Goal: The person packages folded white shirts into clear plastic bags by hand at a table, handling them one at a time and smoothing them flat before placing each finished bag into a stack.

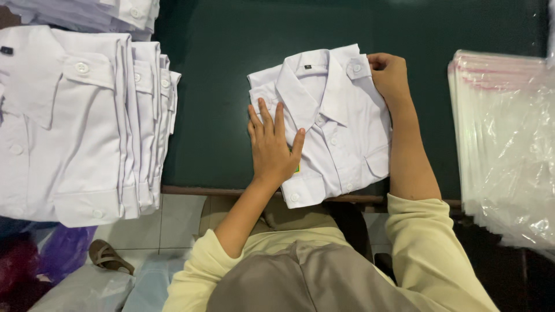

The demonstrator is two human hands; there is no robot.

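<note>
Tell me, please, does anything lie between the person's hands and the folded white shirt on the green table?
Nothing visible does. The left hand lies flat on the folded white shirt, and the right hand grips its upper right corner by the shoulder. Both touch the cloth directly on the green table.

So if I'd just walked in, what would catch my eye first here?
Most likely the folded white shirt in the middle of the dark green table, with the left hand pressed flat on its front and the right hand gripping its upper right corner. To the left sits a stack of folded white shirts, and at the right edge a pile of clear plastic bags.
</note>
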